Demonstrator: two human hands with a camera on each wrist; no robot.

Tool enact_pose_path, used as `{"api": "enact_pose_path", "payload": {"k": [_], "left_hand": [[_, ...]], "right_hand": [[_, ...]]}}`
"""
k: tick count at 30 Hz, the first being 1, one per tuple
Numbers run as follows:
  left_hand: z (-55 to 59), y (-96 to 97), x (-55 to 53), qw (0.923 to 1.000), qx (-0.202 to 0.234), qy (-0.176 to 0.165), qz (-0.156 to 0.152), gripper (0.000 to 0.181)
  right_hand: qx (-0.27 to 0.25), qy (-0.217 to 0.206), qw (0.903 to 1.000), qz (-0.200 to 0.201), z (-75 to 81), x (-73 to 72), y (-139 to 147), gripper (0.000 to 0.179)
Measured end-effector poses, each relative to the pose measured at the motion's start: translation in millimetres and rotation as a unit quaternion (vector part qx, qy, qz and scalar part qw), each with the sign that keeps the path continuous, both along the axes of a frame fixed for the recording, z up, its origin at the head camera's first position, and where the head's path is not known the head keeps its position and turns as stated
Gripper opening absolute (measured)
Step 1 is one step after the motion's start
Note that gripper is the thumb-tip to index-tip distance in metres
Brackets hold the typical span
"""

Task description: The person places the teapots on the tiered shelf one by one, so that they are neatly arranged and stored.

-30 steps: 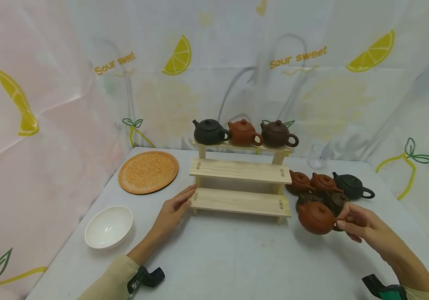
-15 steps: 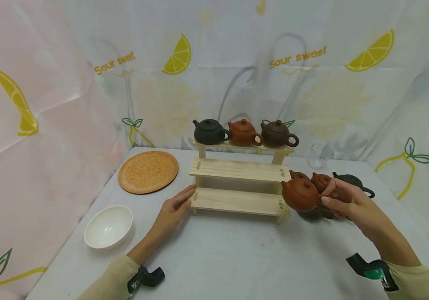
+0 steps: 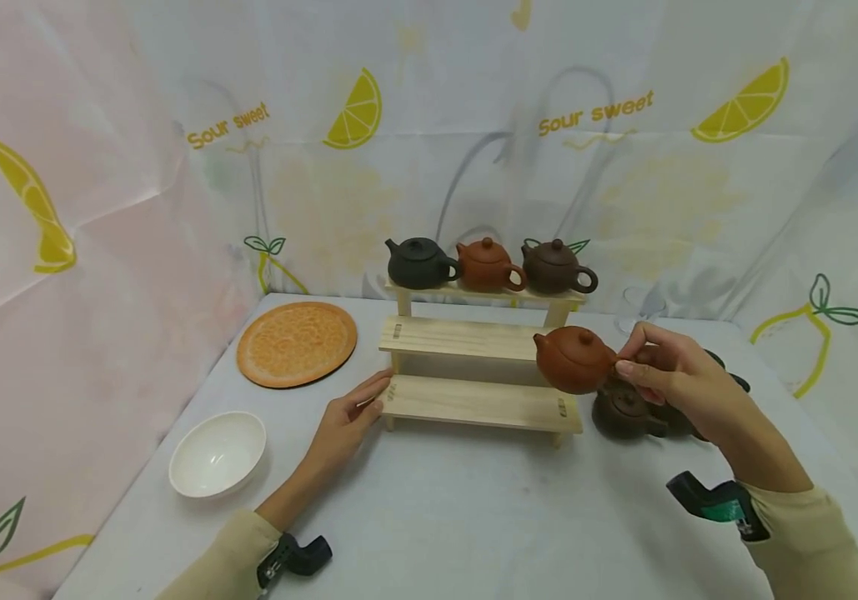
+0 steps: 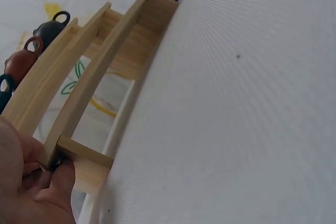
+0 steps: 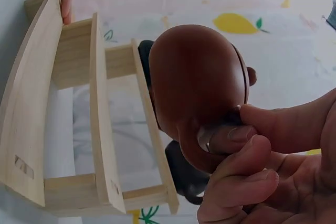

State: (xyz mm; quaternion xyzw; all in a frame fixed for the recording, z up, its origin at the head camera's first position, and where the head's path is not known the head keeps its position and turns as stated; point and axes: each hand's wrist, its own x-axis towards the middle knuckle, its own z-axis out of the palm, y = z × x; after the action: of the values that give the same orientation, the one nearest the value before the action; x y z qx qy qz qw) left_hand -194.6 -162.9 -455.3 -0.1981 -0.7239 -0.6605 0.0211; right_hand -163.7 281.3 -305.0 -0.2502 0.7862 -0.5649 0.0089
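By its handle, my right hand (image 3: 687, 383) pinches a reddish-brown clay teapot (image 3: 574, 360), held in the air before the right end of the middle tier of a wooden three-step stand (image 3: 474, 337). In the right wrist view the thumb and fingers (image 5: 247, 179) close on the handle loop. My left hand (image 3: 346, 421) grips the left end of the stand's lowest board, its thumb and fingers (image 4: 63, 182) around the corner. Along the top tier sit a black teapot (image 3: 417, 265), a reddish one, and a dark brown teapot (image 3: 554, 268).
Right of the stand, several more teapots, including a dark brown one (image 3: 624, 412), stand on the table, partly hidden by my right hand. A clear glass (image 3: 640, 304) is behind them. To the left lie a round orange-brown mat (image 3: 297, 344) and a white bowl (image 3: 217, 454).
My right hand has lifted the reddish-brown teapot from above the teapot group, moving it up and left to the stand's middle tier. The left hand stays at the stand.
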Motion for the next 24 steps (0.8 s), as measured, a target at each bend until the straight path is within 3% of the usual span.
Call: {"api": "enact_pose_path", "payload": {"k": [10, 24], "left_hand": [[-1.4, 0.9, 0.0, 0.9999, -0.001, -0.011, -0.004, 0.042], [-1.0, 0.6, 1.3, 0.9999, -0.014, -0.002, 0.009, 0.042]], "right_hand": [[-0.003, -0.005, 1.0000, -0.002, 15.7, -7.2, -21.0, 0.006], [-0.024, -0.029, 0.9992, 0.010, 26.5, -32.2, -64.6, 0.007]]}}
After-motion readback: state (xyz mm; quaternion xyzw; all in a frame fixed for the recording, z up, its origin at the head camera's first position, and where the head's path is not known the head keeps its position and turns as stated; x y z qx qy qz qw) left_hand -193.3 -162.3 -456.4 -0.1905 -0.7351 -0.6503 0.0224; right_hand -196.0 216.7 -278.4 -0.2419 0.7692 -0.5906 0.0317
